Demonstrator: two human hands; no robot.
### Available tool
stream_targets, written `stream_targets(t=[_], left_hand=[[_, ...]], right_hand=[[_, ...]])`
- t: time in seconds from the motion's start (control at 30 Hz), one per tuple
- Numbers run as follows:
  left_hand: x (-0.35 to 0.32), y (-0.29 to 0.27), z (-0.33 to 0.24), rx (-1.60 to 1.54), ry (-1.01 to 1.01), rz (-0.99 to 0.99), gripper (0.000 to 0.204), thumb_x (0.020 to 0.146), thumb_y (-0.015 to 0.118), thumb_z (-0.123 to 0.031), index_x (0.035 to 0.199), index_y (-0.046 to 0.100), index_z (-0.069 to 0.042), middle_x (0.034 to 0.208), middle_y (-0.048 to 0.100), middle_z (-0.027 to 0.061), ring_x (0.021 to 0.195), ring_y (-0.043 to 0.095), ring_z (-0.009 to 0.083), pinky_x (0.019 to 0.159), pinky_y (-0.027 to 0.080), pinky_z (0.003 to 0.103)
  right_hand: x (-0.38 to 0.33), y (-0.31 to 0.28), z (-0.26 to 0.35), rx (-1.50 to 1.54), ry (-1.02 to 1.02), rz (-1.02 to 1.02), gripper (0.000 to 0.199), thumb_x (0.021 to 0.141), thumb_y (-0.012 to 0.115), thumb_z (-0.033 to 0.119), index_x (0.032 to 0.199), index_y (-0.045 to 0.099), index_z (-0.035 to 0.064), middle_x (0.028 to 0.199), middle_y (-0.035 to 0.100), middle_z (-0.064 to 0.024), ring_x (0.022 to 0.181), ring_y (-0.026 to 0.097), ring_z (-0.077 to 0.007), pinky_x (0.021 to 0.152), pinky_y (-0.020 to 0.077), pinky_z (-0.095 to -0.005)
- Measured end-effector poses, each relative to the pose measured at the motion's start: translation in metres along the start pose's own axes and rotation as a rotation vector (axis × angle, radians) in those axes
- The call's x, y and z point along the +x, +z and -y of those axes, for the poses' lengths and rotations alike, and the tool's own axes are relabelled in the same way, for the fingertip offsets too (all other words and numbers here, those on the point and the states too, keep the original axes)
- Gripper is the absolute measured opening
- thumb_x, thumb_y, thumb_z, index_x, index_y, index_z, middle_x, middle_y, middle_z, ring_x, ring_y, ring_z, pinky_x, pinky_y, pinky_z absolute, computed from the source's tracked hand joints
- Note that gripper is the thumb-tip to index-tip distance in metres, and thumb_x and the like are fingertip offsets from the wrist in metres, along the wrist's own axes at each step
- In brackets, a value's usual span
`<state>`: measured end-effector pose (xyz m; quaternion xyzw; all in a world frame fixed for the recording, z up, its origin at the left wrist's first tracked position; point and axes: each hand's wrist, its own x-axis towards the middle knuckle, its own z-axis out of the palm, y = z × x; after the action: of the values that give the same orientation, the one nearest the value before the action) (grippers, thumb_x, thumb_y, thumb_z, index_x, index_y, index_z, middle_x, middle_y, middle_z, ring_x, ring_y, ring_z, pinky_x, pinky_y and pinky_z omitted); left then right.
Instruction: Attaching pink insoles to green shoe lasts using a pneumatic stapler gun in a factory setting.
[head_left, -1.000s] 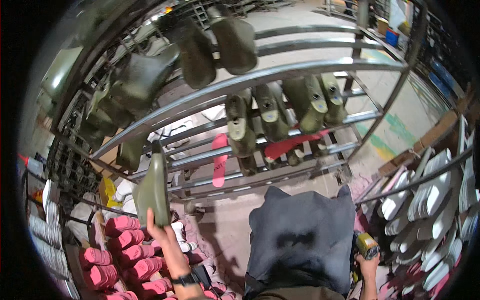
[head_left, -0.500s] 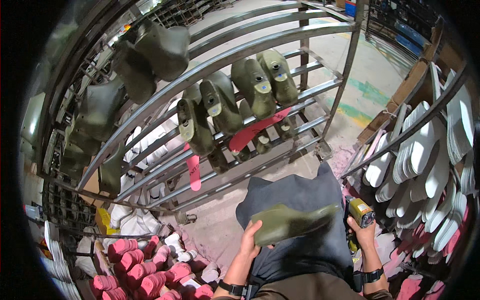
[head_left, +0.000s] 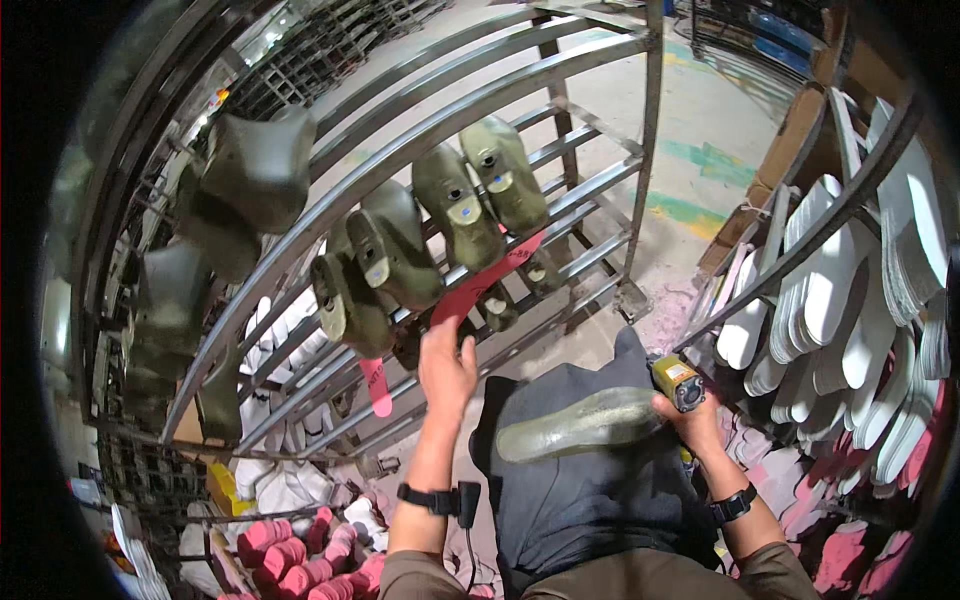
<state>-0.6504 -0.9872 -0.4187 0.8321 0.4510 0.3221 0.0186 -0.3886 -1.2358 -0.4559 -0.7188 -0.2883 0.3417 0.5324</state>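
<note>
My left hand (head_left: 446, 366) reaches up to the metal rack (head_left: 560, 85) and its fingers close on the lower end of a red insole (head_left: 485, 282) lying across the bars. Olive-green shoe lasts (head_left: 470, 205) hang on the rack just above it. My right hand (head_left: 692, 425) grips a small yellow tool (head_left: 677, 382). An olive-green last (head_left: 580, 424) lies sole-up across the dark apron (head_left: 585, 500) on my lap, its end against my right fingers.
White insoles (head_left: 830, 300) stand in rows on a rack at the right. Pink lasts (head_left: 285, 545) lie piled at the lower left. A pink insole (head_left: 377, 385) hangs between the lower bars. A cardboard box (head_left: 790, 130) sits at the far right on the concrete floor.
My left hand let go of the olive-green last on my lap and rose to the red insole on the rack. The last now rests by my right hand.
</note>
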Motion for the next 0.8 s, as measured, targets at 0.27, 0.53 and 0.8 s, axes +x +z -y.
stream_targets(t=[0.27,0.53,0.8], left_hand=[[0.06,0.022,0.019,0.202,-0.374,0.485,0.059,0.074,0.072,-0.026,0.123,0.049,-0.004,0.114,0.057,0.0247,0.105,0.053,0.0445,0.087,0.044,0.047],[-0.046,-0.03,-0.007,-0.457,-0.379,0.509,0.067,0.072,0.072,-0.002,0.133,0.043,-0.002,0.12,0.057,0.0166,0.11,0.056,0.022,0.095,0.043,0.031],[-0.091,-0.048,-0.1,-0.108,0.041,0.773,0.066,0.069,0.072,-0.007,0.13,0.047,-0.004,0.132,0.051,0.0145,0.126,0.044,0.0362,0.102,0.039,0.04]], right_hand=[[-0.004,-0.009,-0.014,-0.086,-0.103,-0.021,0.037,0.075,0.079,0.022,0.1,0.063,-0.002,0.084,0.065,-0.003,0.075,0.056,-0.0099,0.069,0.0479,-0.0283],[0.001,-0.012,-0.016,-0.322,-0.203,-0.058,0.038,0.073,0.079,0.029,0.094,0.064,0.0013,0.076,0.065,-0.0083,0.068,0.057,-0.0119,0.065,0.0476,-0.0303],[0.006,-0.012,-0.065,-0.071,-0.223,-0.077,0.038,0.074,0.078,0.028,0.098,0.064,0.0027,0.087,0.067,-0.0116,0.078,0.063,-0.0171,0.071,0.0494,-0.0314]])
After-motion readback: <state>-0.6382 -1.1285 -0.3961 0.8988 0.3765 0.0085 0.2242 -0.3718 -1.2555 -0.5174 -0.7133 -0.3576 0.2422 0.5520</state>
